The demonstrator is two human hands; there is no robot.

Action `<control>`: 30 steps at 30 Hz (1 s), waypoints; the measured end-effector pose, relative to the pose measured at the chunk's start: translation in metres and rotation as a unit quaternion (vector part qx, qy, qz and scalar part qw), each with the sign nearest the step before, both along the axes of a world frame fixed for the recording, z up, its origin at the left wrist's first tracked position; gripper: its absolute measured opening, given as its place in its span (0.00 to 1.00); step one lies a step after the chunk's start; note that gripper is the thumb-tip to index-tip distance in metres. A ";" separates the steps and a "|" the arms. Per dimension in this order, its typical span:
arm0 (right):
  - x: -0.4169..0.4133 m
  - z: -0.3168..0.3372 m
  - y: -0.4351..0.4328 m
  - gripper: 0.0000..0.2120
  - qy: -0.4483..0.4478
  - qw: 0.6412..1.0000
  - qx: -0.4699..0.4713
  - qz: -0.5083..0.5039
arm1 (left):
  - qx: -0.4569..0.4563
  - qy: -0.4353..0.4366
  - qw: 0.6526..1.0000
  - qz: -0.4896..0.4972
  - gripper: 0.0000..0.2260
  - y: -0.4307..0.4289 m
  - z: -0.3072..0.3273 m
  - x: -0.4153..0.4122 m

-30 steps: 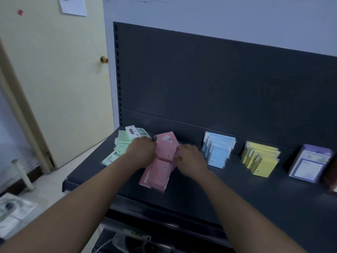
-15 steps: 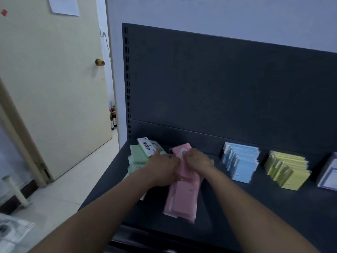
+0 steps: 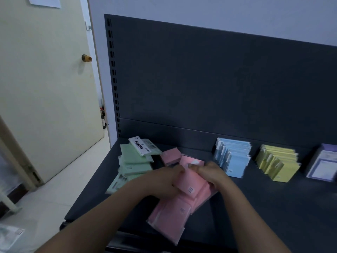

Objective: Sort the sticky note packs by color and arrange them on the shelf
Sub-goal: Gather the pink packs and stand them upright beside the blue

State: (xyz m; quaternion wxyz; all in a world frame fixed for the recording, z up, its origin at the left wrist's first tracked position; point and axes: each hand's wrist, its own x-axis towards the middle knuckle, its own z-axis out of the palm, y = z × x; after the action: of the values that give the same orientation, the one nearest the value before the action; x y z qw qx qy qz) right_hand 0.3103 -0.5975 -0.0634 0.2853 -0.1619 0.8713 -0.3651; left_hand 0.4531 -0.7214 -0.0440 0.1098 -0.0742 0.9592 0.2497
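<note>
Several pink sticky note packs (image 3: 175, 212) lie in a loose row across the dark shelf (image 3: 273, 207). My left hand (image 3: 160, 181) and my right hand (image 3: 209, 172) both grip one pink pack (image 3: 191, 181) at the far end of that row, one on each side. A further pink pack (image 3: 171, 156) stands behind them. Green packs (image 3: 135, 163) lie piled to the left, with a white-labelled pack (image 3: 141, 147) on top. To the right stand tidy rows of blue packs (image 3: 233, 157), yellow packs (image 3: 279, 163) and purple packs (image 3: 324, 165).
The shelf's dark back panel (image 3: 218, 79) rises behind the packs. A cream door (image 3: 45, 79) with a brass knob stands at the left over a pale floor (image 3: 45, 198). The shelf's front edge (image 3: 116, 241) runs below my forearms.
The camera has shifted, so the shelf sits further right and closer. Both hands have come together on one pink pack, and the pink row has spread out toward me.
</note>
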 end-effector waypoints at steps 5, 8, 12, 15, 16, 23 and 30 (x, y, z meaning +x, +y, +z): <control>0.005 -0.011 0.015 0.10 0.067 0.996 -0.026 -0.048 | 0.062 0.043 0.996 0.044 0.24 0.015 -0.002 -0.001; 0.005 -0.017 0.018 0.09 0.109 0.986 -0.080 -0.094 | 0.085 0.066 0.992 0.068 0.26 0.019 -0.010 -0.002; 0.003 -0.019 0.023 0.10 0.127 0.964 -0.206 -0.110 | 0.139 0.077 0.982 0.099 0.34 0.021 -0.013 -0.003; 0.002 -0.013 0.027 0.07 0.120 0.956 -0.244 -0.113 | 0.179 0.085 0.975 0.106 0.35 0.021 -0.015 -0.006; -0.001 -0.012 0.029 0.05 0.114 0.957 -0.241 -0.111 | 0.191 0.085 0.972 0.108 0.34 0.020 -0.015 -0.008; -0.013 -0.013 0.042 0.11 0.143 0.988 -0.057 0.020 | 0.303 0.128 0.929 0.169 0.19 0.015 -0.022 -0.020; 0.004 -0.007 0.042 0.22 0.131 0.976 -0.174 -0.018 | 0.308 0.213 0.904 0.207 0.09 0.010 -0.014 -0.027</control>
State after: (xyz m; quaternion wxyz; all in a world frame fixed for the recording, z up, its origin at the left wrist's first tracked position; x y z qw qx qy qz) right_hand 0.3142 -0.5553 -0.0701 0.1296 -0.2395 0.8267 -0.4923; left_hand 0.4261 -0.7116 -0.0577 -0.1335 -0.1786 0.7979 0.5600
